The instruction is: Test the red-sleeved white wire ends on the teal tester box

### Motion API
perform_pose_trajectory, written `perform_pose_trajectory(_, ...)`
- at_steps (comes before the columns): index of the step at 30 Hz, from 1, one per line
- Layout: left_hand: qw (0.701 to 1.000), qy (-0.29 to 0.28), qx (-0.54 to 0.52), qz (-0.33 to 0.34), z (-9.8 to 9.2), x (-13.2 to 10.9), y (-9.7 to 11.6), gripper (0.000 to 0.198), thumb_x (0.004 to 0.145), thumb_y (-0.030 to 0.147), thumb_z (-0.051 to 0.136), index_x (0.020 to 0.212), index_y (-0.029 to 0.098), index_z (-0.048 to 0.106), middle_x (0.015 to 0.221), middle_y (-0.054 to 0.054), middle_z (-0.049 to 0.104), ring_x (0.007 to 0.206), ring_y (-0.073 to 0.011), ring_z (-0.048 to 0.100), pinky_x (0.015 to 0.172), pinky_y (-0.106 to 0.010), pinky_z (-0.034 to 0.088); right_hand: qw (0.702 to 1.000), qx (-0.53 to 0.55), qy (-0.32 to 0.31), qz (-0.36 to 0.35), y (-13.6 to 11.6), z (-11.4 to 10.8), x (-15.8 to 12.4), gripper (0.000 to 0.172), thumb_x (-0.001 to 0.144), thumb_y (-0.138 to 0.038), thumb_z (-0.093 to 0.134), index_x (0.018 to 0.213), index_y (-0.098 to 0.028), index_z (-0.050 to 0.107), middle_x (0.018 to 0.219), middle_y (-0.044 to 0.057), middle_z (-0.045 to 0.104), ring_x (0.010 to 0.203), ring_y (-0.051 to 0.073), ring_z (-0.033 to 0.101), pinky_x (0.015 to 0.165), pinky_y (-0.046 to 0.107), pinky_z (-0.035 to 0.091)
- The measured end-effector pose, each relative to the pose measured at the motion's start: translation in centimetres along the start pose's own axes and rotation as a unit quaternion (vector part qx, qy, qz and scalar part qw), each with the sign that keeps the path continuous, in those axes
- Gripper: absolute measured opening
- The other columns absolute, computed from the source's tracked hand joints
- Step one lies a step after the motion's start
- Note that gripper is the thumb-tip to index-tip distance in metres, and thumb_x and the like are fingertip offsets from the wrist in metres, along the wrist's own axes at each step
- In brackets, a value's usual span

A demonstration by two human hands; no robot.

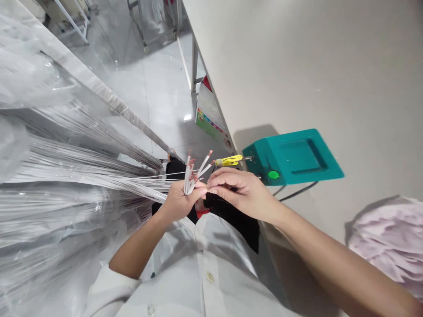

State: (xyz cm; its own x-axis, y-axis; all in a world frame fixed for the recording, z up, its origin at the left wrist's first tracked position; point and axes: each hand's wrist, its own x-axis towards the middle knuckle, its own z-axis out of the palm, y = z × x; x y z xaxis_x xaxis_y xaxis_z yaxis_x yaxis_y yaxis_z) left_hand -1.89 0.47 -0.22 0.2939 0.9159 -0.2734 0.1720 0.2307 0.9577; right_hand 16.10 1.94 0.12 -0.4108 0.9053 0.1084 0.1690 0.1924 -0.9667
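We find left hand [178, 200] closed round copper-tipped white wires [187, 179], beside left edge of worktop [297, 66], near teal device [262, 159]. Right hand [246, 192] pinched at fingertips, apparently on bared end [207, 188]. We judge: slack left grip could spill wires; uneven pinch could splay end.

The person over here has on a white, button-front cloth shirt [185, 273], filling six o'clock, with a small, round, cream button [209, 276] down its front. The white left sleeve [114, 288], toward seven, stops near the elbow; at five, black cloth [243, 224] shows past the shirt's hem [214, 221].
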Motion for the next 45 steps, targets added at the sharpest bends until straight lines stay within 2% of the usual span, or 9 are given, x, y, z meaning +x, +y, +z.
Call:
perform_pose_trajectory(5,0.987,-0.021,-0.158,-0.036,-0.1,0.0,-1.0,0.026,0.076,0.037,0.062,0.065,0.014,0.062,0.041,0.006,0.041,0.037,-0.0040,0.030,0.039,-0.020,0.022,0.972,0.215,0.054,0.084,0.8,2.0,-0.3,0.010,0.078,-0.028,0.065,0.072,-0.021,0.069,0.078,0.002,0.062,0.063,0.010,0.056,0.051,0.022,0.044)
perform_pose_trajectory(10,0.966,0.018,-0.253,-0.052,0.7,-0.1,-2.1,0.025,0.071,0.039,0.067,0.069,0.014,0.063,0.061,0.001,0.058,0.038,-0.0018,0.034,0.038,-0.019,0.023,0.928,0.319,0.119,0.151,1.3,4.4,-0.5,0.014,0.074,-0.035,0.069,0.070,-0.021,0.069,0.072,0.000,0.059,0.054,0.008,0.053,0.043,0.020,0.039)
perform_pose_trajectory(15,0.963,0.044,-0.259,-0.052,1.3,-0.3,-2.1,0.023,0.074,0.036,0.065,0.071,0.014,0.063,0.061,0.001,0.058,0.037,-0.0016,0.034,0.038,-0.020,0.023,0.972,0.130,0.191,0.051,0.9,4.2,-0.5,0.007,0.079,-0.023,0.063,0.074,-0.022,0.069,0.075,0.001,0.063,0.066,0.011,0.059,0.060,0.025,0.050)
perform_pose_trajectory(19,0.981,0.047,-0.183,-0.043,1.3,-0.5,-1.6,0.026,0.077,0.038,0.062,0.070,0.014,0.065,0.049,0.004,0.049,0.038,-0.0033,0.032,0.039,-0.020,0.023,0.978,-0.083,0.180,-0.058,1.1,3.1,-0.6,0.012,0.081,-0.018,0.058,0.080,-0.022,0.069,0.076,0.003,0.066,0.071,0.014,0.062,0.064,0.027,0.052)
perform_pose_trajectory(26,0.992,0.060,-0.096,-0.051,1.4,-0.6,-1.0,0.028,0.078,0.039,0.058,0.068,0.013,0.064,0.050,0.003,0.050,0.039,-0.0035,0.033,0.041,-0.021,0.026,0.906,-0.357,0.128,-0.190,2.5,1.8,-0.5,0.016,0.084,-0.021,0.053,0.081,-0.021,0.068,0.081,0.006,0.070,0.072,0.016,0.065,0.065,0.027,0.053)
perform_pose_trajectory(31,0.987,0.107,-0.091,-0.082,2.3,-0.6,-0.9,0.026,0.076,0.035,0.058,0.062,0.014,0.060,0.041,0.007,0.041,0.037,-0.0045,0.031,0.042,-0.021,0.029,0.845,-0.453,0.066,-0.276,2.4,1.0,-0.4,0.015,0.083,-0.020,0.054,0.083,-0.017,0.068,0.083,0.008,0.071,0.066,0.017,0.065,0.061,0.029,0.051)
perform_pose_trajectory(35,0.986,0.128,-0.073,-0.080,2.3,-0.4,-0.8,0.025,0.076,0.036,0.058,0.063,0.015,0.063,0.042,0.005,0.047,0.040,-0.0069,0.039,0.047,-0.022,0.035,0.896,-0.388,0.038,-0.211,2.4,0.5,-0.9,0.017,0.085,-0.018,0.050,0.087,-0.017,0.066,0.086,0.009,0.069,0.071,0.017,0.064,0.062,0.029,0.051)
perform_pose_trajectory(39,0.986,0.144,-0.038,-0.072,2.0,-0.4,-0.7,0.025,0.077,0.036,0.058,0.064,0.016,0.065,0.049,0.001,0.057,0.048,-0.0101,0.049,0.052,-0.024,0.039,0.966,-0.219,0.102,-0.092,2.2,0.7,-1.2,0.019,0.086,-0.020,0.048,0.096,-0.020,0.064,0.095,0.009,0.065,0.087,0.017,0.063,0.074,0.031,0.053)
perform_pose_trajectory(45,0.991,0.125,-0.022,-0.051,2.3,-0.5,-0.4,0.022,0.076,0.032,0.060,0.065,0.014,0.065,0.062,-0.002,0.064,0.058,-0.0115,0.054,0.056,-0.024,0.040,0.985,-0.073,0.157,0.019,1.3,2.1,-0.4,0.010,0.077,-0.028,0.063,0.080,-0.019,0.066,0.085,0.007,0.064,0.075,0.017,0.062,0.058,0.028,0.051)
